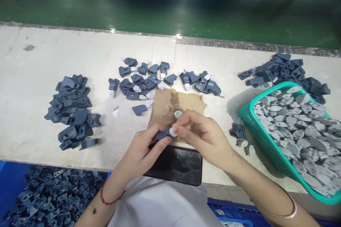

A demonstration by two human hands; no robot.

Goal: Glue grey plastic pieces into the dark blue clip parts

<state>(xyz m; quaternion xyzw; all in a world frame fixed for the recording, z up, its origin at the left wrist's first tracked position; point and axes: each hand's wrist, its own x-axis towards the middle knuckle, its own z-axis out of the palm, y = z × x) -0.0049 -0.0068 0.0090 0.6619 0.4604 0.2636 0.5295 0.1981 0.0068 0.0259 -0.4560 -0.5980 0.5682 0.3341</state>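
Between the thumb and fingers of my left hand (147,149) is a dark blue-grey plastic part (163,134). My right hand (204,134) pinches a small light grey plastic piece (172,132), whose end meets the blue-grey part. Beneath my hands lies a piece of brown cardboard (160,108) with wet-looking stains. On it, just beyond my fingers, is a small round metal-rimmed container (178,113), partly hidden. A black phone (177,166) lies flat at the table's near edge, below my hands.
Blue-grey parts with light grey pieces attached (149,83) lie beyond the cardboard. Piles of blue-grey parts sit left (76,110) and far right (285,69). A teal basket (262,133) holds many light grey pieces. Below the table at left, a blue crate (9,184) holds more parts.
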